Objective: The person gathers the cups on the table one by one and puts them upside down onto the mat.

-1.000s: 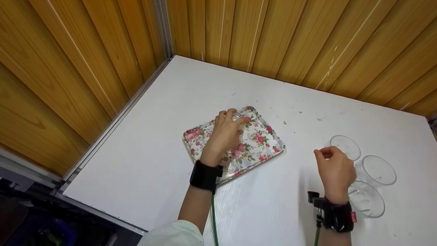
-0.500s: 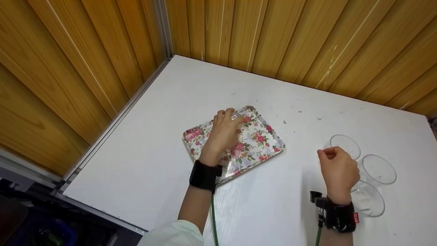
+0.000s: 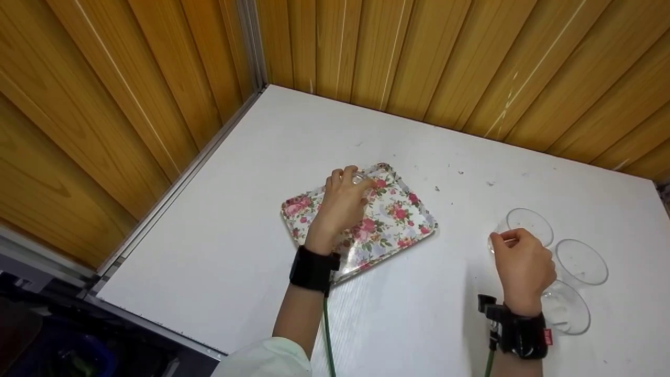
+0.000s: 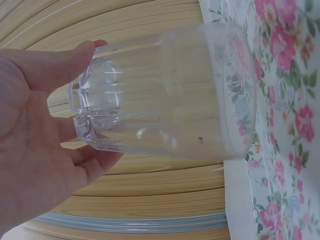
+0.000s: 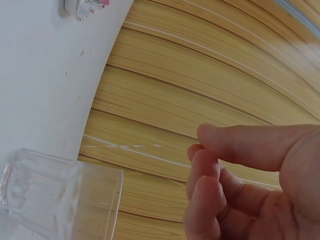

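Gripping a clear tumbler [image 4: 160, 95] by its thick base, my left hand [image 3: 343, 207] is standing it rim-down on the flowered tray [image 3: 403, 220], fingers curling round the base. That mouth-down stance is probably keeping the inside clean. I am seeing nothing inside it. From the tray's middle, the tumbler is sitting toward eleven o'clock. My right hand [image 3: 523, 267] is hovering with fingers loosely curled, holding nothing, just beside three more glasses [image 3: 581, 262] clustered at about four o'clock from the tray on the white table [image 3: 261, 220]. The wrist view is showing the nearest glass [image 5: 55, 197] apart from my fingertips [image 5: 202, 165]. All three are looking empty.
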`<state>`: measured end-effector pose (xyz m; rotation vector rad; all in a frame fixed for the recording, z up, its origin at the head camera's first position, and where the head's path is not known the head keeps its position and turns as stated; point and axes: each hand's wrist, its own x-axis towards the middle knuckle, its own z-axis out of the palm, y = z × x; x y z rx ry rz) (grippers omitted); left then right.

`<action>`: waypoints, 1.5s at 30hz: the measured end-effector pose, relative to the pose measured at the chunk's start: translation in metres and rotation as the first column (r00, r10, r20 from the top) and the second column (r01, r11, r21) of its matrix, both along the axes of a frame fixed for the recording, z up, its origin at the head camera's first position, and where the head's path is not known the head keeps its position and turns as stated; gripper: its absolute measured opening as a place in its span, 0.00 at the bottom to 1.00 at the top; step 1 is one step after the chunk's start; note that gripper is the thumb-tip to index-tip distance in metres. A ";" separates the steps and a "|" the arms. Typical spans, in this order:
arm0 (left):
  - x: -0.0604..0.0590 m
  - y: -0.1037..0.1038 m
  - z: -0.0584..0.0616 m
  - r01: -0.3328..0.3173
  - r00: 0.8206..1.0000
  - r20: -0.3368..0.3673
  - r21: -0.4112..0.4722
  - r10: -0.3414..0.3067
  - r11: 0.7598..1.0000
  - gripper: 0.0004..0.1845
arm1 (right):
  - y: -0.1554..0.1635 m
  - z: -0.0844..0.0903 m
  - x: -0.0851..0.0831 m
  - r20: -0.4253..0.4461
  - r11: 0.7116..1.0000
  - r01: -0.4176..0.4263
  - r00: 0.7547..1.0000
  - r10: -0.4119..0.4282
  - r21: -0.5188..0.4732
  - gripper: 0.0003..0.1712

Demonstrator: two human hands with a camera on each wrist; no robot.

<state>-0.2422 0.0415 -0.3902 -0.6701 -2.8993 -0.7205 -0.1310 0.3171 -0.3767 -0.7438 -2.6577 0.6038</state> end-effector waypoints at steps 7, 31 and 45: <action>-0.001 0.000 -0.001 -0.004 1.000 0.024 -0.007 0.004 1.000 0.20 | 0.002 -0.001 0.001 0.006 1.000 -0.008 1.000 0.008 -0.005 0.16; -0.002 -0.007 -0.002 -0.006 1.000 0.014 0.024 0.006 1.000 0.19 | 0.007 -0.001 0.004 -0.011 1.000 0.022 1.000 -0.021 0.023 0.20; -0.003 -0.010 -0.004 -0.010 1.000 0.018 0.023 0.010 1.000 0.19 | 0.009 0.004 0.007 0.068 0.999 0.040 0.997 -0.039 -0.021 0.20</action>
